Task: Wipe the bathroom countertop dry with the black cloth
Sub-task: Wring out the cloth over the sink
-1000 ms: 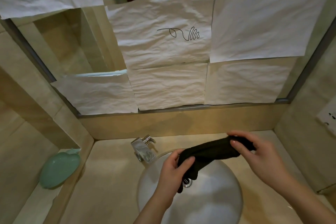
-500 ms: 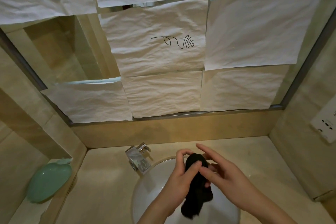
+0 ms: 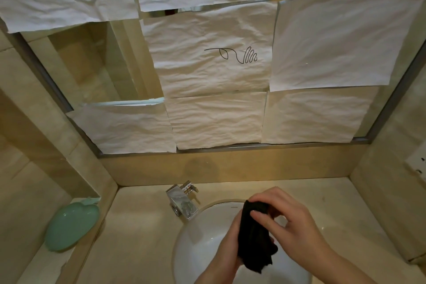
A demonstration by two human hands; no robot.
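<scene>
The bunched black cloth (image 3: pixel 254 237) is gripped by both hands (image 3: pixel 289 226) over the white round basin (image 3: pixel 196 237) — the beige stone tabletop (image 3: pixel 143 226) beside it is judged not yet wiped.

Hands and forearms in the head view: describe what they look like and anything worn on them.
Both are bare. The left hand and right hand show no gloves, rings, watch or bracelets that I can see. Both forearms are uncovered up to the bottom edge of the picture, with no sleeve in view. The fingernails look short and unpainted.

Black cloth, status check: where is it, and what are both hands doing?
Both hands closed on the black cloth: left hand low, right hand at top. Cloth bunched, held above the basin, off the countertop. Faucet stands nearby, left.
</scene>
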